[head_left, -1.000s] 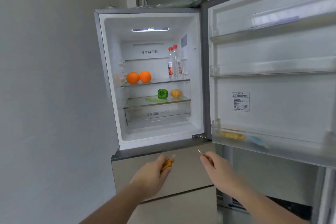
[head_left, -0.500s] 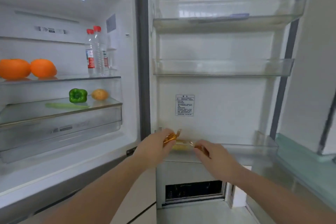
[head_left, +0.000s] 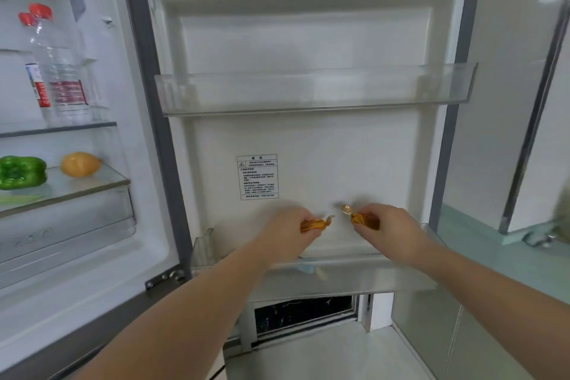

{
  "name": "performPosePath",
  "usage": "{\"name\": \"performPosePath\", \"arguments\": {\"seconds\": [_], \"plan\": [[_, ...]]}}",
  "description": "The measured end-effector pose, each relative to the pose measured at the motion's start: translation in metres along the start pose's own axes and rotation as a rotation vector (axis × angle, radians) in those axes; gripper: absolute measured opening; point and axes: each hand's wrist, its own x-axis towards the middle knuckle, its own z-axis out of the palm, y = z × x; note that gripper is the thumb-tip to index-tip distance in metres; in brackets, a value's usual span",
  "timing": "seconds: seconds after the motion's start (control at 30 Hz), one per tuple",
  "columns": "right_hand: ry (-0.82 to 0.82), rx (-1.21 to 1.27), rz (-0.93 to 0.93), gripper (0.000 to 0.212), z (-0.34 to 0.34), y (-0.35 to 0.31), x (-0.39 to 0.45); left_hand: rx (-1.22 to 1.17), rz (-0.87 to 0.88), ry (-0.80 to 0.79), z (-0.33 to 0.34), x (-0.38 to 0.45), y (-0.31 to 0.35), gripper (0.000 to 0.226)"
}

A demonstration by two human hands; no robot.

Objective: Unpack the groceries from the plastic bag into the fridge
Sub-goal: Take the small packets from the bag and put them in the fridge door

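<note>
The left hand pinches one small orange foil-wrapped sweet; the right hand pinches a second orange foil-wrapped sweet. Both sweets hang just above the clear plastic bottom door bin. The person should lower each sweet inside the bin's front wall before releasing it, so neither drops outside.

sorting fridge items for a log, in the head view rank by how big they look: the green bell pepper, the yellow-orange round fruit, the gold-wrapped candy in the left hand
1. Green bell pepper, partly cut off by the frame edge
2. Yellow-orange round fruit
3. Gold-wrapped candy in the left hand, smallest though nearest the camera
</note>
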Motion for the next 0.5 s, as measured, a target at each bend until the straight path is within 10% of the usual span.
{"name": "performPosePath", "arguments": {"seconds": [0.5], "plan": [[-0.358, -0.062, -0.079, 0.016, 0.017, 0.021, 0.034, 0.120, -0.039, -0.129, 0.032, 0.035, -0.011, 0.013]]}}
